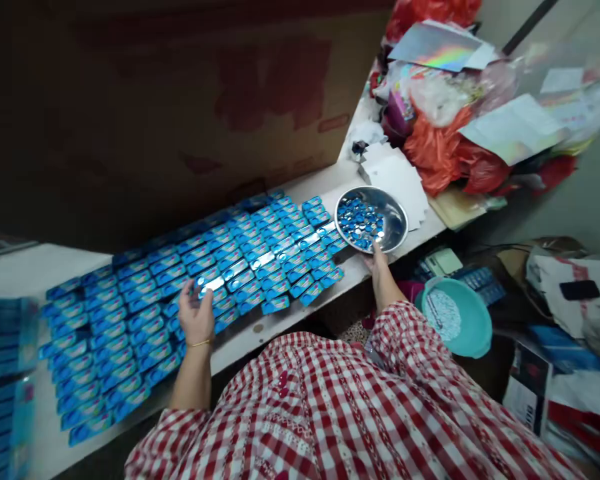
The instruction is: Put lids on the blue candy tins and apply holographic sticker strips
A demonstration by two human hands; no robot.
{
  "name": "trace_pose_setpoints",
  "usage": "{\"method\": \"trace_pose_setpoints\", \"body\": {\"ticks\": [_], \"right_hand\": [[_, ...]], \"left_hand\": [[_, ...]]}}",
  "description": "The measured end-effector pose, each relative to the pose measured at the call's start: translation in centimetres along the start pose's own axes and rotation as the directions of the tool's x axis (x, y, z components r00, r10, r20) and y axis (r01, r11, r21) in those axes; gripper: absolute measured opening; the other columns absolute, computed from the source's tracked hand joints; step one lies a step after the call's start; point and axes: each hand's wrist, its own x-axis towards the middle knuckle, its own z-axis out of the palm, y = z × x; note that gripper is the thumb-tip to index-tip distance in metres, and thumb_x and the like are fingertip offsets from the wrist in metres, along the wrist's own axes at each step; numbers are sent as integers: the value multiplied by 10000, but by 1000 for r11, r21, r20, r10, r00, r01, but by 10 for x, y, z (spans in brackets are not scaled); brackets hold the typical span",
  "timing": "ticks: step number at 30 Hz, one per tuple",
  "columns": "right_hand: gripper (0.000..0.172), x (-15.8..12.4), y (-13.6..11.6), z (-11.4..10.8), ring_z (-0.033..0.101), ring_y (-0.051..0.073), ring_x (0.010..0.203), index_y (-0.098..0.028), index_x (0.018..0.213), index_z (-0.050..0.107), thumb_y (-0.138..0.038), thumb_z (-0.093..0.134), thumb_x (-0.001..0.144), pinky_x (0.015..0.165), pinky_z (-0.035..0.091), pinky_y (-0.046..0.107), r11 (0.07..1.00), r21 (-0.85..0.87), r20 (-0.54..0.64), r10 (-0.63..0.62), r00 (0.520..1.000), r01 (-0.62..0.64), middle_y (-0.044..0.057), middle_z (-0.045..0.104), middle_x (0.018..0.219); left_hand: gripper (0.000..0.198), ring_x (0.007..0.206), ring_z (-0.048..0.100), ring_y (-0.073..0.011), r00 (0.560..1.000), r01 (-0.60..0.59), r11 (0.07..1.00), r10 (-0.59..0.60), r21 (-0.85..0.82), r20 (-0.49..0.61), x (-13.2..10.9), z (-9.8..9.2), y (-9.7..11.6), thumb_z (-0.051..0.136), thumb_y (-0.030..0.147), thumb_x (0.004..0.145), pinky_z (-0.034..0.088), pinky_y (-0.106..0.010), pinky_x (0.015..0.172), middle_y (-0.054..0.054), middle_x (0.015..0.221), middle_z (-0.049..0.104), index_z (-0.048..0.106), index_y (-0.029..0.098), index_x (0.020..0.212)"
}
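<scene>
Left hand [196,313] open, fingers apart, above blue packets [260,267]; right hand [377,267] clamped on steel bowl [395,217] rim; their print I cannot read.

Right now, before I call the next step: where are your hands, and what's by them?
Left hand open over rows of blue foil packs. Right hand at rim of steel bowl holding blue pieces. Packs run up against bowl.

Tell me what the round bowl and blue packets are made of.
The bowl looks like stainless steel: smooth, with a bright polished sheen. The blue packets seem glossy printed card or foil; glare streaks some, but that leaves it open.
</scene>
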Motion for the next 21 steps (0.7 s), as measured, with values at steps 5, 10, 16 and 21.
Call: {"method": "trace_pose_setpoints", "body": {"ticks": [5,10,16,21], "right_hand": [[128,16,-6,-2,537,121,491,-142,862,528,-149,520,735,469,487,238,989,137,-65,70,995,-61,-54,496,526],[121,-3,44,-105,546,128,537,-151,804,575,-226,542,714,450,444,216,975,218,-209,82,974,-36,-7,546,547],[251,-87,175,-241,576,135,520,-145,760,624,-245,654,532,443,484,235,954,295,-530,117,840,54,-19,615,592],[206,-100,262,-244,514,104,396,-113,756,613,-184,605,562,349,432,200,909,362,-510,377,773,-206,-48,564,486]], "left_hand": [[417,1057,599,-232,972,3,1000,-4,3,234,-16,81,36,636,414,714,444,-407,970,-86,1114,623,574,214,1074],[276,912,647,-218,608,12,986,-137,164,782,-64,123,52,616,415,762,494,-378,890,-76,1020,676,650,231,964],[300,973,639,-212,51,-265,923,-276,279,960,-123,140,19,568,395,791,483,-378,925,-81,1017,697,652,193,997],[333,1001,629,-204,-76,-557,794,-342,245,937,-137,154,-20,492,376,832,479,-381,936,-94,1074,678,629,164,1049]]}}
